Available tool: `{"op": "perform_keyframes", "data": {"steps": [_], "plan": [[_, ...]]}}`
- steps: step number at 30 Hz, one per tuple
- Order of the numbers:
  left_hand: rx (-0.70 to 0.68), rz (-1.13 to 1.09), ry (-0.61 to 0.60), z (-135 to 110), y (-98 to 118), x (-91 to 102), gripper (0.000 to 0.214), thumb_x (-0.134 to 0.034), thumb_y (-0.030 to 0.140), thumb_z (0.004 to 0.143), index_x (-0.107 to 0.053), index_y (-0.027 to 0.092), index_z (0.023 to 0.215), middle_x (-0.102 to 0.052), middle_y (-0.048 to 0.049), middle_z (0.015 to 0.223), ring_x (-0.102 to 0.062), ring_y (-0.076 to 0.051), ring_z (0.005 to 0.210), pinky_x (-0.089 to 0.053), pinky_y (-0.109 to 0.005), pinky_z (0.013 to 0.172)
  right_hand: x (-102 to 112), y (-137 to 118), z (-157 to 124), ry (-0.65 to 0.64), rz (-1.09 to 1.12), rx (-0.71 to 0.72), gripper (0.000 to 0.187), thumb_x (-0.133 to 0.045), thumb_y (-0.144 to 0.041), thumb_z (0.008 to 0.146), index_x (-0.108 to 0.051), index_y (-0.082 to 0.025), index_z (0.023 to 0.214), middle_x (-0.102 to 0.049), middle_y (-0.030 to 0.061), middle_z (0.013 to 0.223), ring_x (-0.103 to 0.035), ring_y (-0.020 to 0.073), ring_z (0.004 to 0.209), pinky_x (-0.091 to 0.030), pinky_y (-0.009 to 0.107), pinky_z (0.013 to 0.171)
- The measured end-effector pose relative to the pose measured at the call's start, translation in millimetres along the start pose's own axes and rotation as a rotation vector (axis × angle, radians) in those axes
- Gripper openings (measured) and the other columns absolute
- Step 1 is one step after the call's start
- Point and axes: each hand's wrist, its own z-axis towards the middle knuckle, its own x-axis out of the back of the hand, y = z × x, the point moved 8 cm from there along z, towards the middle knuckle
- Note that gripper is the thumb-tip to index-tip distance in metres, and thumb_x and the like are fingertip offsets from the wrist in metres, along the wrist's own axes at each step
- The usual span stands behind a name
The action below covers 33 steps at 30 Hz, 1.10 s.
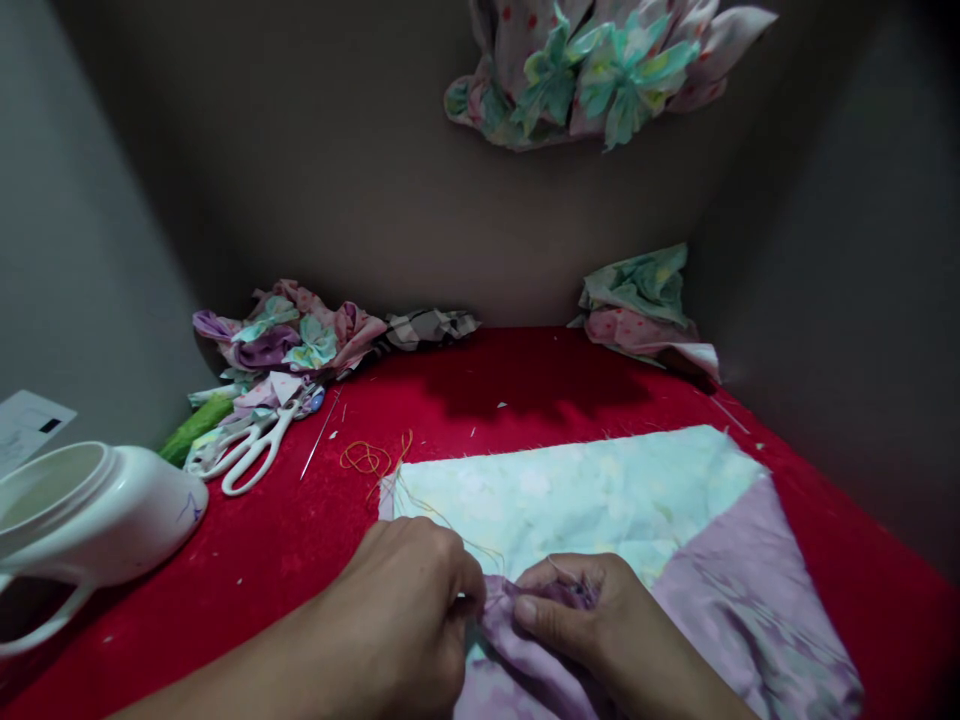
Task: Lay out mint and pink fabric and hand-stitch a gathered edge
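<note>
My left hand (409,600) and my right hand (581,615) meet at the near edge of the red cloth-covered table (315,540). Both are closed in a pinch on a gathered fold of purple fabric (517,640). The fold belongs to a patchwork piece of mint-green fabric (577,495) and purple fabric lying flat in front of me. A thin thread (442,520) runs from the pinch toward the cloth's left corner. I cannot make out a needle in my fingers.
White-handled scissors (251,450) and a long needle (321,432) lie at the left, with orange thread (367,458) nearby. A white jar (90,510) stands at the far left. Fabric bows (292,335) pile at the back left, folded cloth (645,310) at the back right, more bows (600,70) hang above.
</note>
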Motion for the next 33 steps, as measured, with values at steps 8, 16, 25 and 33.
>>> {"op": "perform_keyframes", "data": {"steps": [8, 16, 25, 33], "plan": [[0.048, -0.14, 0.012, 5, -4, 2.0, 0.029, -0.047, 0.024, 0.073, -0.063, 0.023, 0.097, -0.061, -0.0055, 0.072, -0.053, -0.019, 0.065, -0.028, -0.025, 0.053, 0, -3, -2, -0.034, -0.057, 0.037, 0.021, -0.067, -0.03, 0.064, -0.068, -0.009, 0.071, -0.062, 0.0042, 0.065, -0.051, 0.0118, 0.061, -0.037, 0.019, 0.056], [0.042, -0.673, -0.2, 21, -15, -17.4, 0.02, -0.053, 0.023, 0.065, -0.065, 0.012, 0.076, -0.047, 0.0019, 0.059, -0.036, -0.009, 0.053, -0.024, -0.02, 0.047, 9, -5, 3, 0.019, -0.074, 0.077, 0.03, -0.066, -0.038, 0.064, -0.063, -0.008, 0.068, -0.055, 0.0013, 0.059, -0.045, 0.0092, 0.056, -0.034, 0.018, 0.052], [0.137, -0.984, -0.307, 20, -17, -23.6, 0.022, -0.056, 0.022, 0.056, -0.064, 0.008, 0.072, -0.044, 0.0032, 0.051, -0.028, -0.006, 0.044, -0.017, -0.02, 0.044, 8, -7, 4, 0.028, -0.083, 0.068, 0.034, -0.064, -0.042, 0.063, -0.06, -0.008, 0.065, -0.051, 0.0014, 0.057, -0.041, 0.0087, 0.054, -0.031, 0.019, 0.051], [0.138, -1.028, -0.34, 20, -16, -25.1, 0.025, -0.052, 0.016, 0.052, -0.066, 0.009, 0.072, -0.045, 0.0031, 0.049, -0.027, -0.005, 0.042, -0.014, -0.021, 0.043, 7, -4, 3, 0.01, -0.063, 0.076, 0.033, -0.064, -0.042, 0.064, -0.059, -0.009, 0.066, -0.05, 0.0003, 0.057, -0.04, 0.0081, 0.053, -0.029, 0.018, 0.05]]}}
